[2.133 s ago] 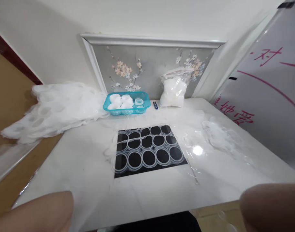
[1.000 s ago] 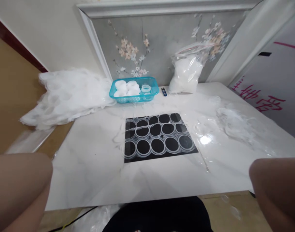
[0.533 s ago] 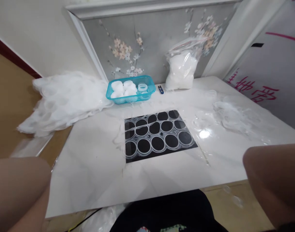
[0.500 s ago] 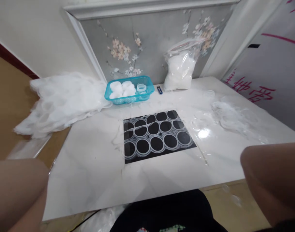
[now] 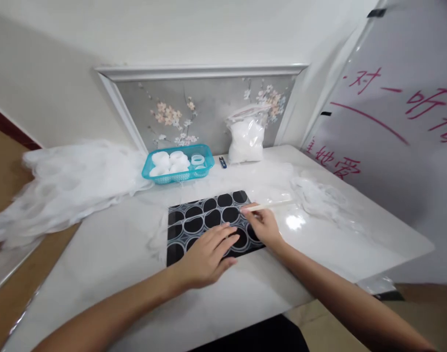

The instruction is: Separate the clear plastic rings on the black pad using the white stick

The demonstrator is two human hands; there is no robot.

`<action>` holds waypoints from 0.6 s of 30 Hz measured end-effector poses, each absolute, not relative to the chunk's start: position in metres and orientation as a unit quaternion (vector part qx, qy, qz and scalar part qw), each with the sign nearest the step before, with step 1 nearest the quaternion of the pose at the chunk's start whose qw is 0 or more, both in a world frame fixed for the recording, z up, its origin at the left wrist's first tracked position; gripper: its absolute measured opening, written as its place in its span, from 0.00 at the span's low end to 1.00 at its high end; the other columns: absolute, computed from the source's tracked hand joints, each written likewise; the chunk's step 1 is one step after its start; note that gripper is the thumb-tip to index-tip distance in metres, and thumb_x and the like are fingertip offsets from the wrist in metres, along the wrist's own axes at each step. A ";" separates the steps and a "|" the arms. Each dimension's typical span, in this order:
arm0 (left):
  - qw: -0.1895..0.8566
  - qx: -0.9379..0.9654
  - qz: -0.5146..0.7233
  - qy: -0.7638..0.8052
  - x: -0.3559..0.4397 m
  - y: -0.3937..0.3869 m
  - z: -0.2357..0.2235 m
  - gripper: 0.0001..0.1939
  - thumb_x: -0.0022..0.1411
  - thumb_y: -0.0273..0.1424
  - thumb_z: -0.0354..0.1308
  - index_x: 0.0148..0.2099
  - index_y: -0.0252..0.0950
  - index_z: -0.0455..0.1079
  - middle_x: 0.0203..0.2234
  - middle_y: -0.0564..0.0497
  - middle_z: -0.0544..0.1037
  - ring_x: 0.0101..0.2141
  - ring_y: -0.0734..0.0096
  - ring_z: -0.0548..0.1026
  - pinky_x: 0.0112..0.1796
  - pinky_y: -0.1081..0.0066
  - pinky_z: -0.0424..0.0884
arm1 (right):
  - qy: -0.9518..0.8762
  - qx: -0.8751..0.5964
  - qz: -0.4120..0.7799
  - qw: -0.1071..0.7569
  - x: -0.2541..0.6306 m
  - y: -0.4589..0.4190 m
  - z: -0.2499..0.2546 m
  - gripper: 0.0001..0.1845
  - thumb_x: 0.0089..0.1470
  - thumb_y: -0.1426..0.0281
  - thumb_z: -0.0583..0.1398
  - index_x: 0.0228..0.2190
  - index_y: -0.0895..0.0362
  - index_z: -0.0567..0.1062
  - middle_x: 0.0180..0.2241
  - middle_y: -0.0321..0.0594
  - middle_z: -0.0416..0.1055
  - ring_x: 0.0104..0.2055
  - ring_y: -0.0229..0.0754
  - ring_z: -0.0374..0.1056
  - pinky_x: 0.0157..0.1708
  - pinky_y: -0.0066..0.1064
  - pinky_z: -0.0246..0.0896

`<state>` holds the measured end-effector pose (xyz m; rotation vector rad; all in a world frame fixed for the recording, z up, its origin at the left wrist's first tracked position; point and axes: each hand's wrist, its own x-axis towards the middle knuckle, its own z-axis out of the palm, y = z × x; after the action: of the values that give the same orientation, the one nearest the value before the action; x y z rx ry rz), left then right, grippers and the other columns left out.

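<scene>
My left hand (image 5: pixel 208 256) rests on the lower part of a black rectangle (image 5: pixel 175 252), its fingers spread. Over that rectangle lie several pale, see-through rings (image 5: pixel 194 225) in rows, seemingly joined as one clear sheet. Pinched in the fingers of my right hand (image 5: pixel 264 226) is a thin pale stick (image 5: pixel 270 206). The stick's near end touches or hovers just above the rings at the rectangle's right edge; I cannot tell which. Its exact kind is unclear.
Behind stands a blue basket (image 5: pixel 208 168) with white round pieces and clear rings. Small blue snips (image 5: pixel 223 162) and a zip bag (image 5: pixel 247 139) of white material are beside it. Left is a white perforated pile (image 5: pixel 80 181); right, clear plastic scraps (image 5: pixel 318 198).
Both hands have come into view over the black rectangle, the right one with a pale stick. Earlier, only blurred arms showed at the sides. The camera view has shifted.
</scene>
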<state>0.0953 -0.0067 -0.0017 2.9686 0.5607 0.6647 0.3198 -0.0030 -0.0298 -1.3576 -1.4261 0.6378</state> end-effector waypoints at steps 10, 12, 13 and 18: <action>-0.061 0.955 0.162 0.243 0.104 -0.005 -0.041 0.34 0.69 0.49 0.43 0.63 0.25 0.58 0.58 0.34 0.67 0.59 0.54 0.65 0.58 0.58 0.63 | -0.617 -0.578 0.320 0.428 0.310 0.003 -0.037 0.15 0.57 0.59 0.56 0.30 0.57 0.77 0.30 0.41 0.76 0.31 0.44 0.70 0.32 0.33 0.63; -0.048 0.955 0.151 0.253 0.104 -0.005 -0.044 0.34 0.70 0.49 0.41 0.64 0.25 0.57 0.58 0.34 0.67 0.60 0.53 0.64 0.59 0.57 0.61 | -0.612 -0.584 0.317 0.428 0.310 0.002 -0.037 0.15 0.57 0.59 0.57 0.31 0.57 0.77 0.30 0.41 0.76 0.30 0.44 0.70 0.32 0.33 0.62; -0.041 0.955 0.144 0.257 0.104 -0.006 -0.045 0.34 0.70 0.49 0.40 0.64 0.25 0.57 0.59 0.34 0.66 0.61 0.54 0.63 0.60 0.57 0.60 | -0.610 -0.586 0.315 0.430 0.310 0.002 -0.038 0.15 0.57 0.59 0.57 0.31 0.57 0.77 0.30 0.41 0.76 0.30 0.44 0.70 0.32 0.33 0.62; -0.012 0.954 0.132 0.270 0.104 -0.008 -0.048 0.35 0.71 0.49 0.38 0.65 0.26 0.55 0.60 0.34 0.64 0.62 0.54 0.60 0.61 0.57 0.58 | -0.611 -0.589 0.301 0.435 0.309 0.002 -0.040 0.16 0.57 0.58 0.57 0.31 0.57 0.77 0.30 0.41 0.76 0.31 0.45 0.71 0.32 0.33 0.63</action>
<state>0.1044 -0.0076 -0.0483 3.0189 0.8556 0.4186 0.3093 0.0018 -0.0405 -1.4651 -1.5198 0.7503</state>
